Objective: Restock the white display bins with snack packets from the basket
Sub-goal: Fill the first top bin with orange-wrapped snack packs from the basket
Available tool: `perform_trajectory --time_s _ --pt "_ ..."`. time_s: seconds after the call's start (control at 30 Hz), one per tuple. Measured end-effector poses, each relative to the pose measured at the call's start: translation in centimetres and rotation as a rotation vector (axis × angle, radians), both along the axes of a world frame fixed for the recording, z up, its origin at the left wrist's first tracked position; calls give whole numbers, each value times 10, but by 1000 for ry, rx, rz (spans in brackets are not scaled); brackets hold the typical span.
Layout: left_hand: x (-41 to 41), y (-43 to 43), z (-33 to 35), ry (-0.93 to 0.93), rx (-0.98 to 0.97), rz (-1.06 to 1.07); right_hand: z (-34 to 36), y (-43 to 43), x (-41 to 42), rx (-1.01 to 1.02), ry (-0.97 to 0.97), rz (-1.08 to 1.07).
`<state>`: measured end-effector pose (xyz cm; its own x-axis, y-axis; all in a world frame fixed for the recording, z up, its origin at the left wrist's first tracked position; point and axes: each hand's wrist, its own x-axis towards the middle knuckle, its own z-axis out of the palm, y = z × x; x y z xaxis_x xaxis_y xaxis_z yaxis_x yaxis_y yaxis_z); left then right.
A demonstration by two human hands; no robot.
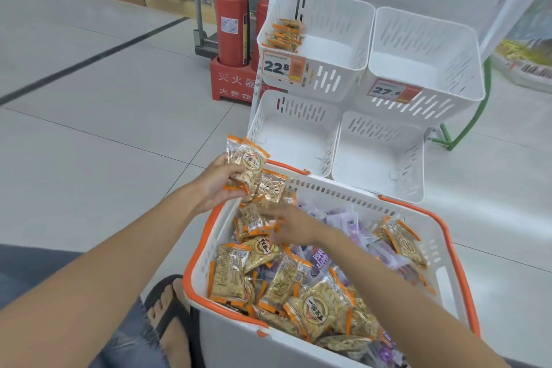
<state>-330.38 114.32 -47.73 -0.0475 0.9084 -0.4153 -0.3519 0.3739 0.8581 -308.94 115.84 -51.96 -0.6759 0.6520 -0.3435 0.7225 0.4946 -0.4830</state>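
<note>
A white basket with orange rim holds many orange snack packets and purple packets. My left hand grips a bunch of orange packets above the basket's far left corner. My right hand reaches into the basket, blurred, its fingers on orange packets at the far left side. Beyond stand several white display bins. The upper left bin has a few orange packets at its left side. The upper right bin and two lower bins hold nothing.
Price tags reading 22.8 and 27.6 hang on the upper bins. Red fire extinguishers stand on a red base left of the rack. My sandalled foot is beside the basket on the tiled floor. A green stand is at right.
</note>
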Motion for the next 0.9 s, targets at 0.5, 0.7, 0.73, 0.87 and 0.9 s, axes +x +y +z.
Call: perform_trajectory --time_s 0.5,0.7,0.73,0.87,0.9 --pt "33 -7 8 94 77 -155 68 24 -11 -97 852 -690" --pt "3 -9 8 34 75 35 38 8 -9 -120 545 -524" --pt "3 -12 8 26 74 40 27 2 -12 -181 500 -504" --pt "9 -16 5 -15 66 43 6 -4 -22 -354 586 -555" --pt "9 -16 6 -34 66 52 4 0 -20 -349 560 -514"
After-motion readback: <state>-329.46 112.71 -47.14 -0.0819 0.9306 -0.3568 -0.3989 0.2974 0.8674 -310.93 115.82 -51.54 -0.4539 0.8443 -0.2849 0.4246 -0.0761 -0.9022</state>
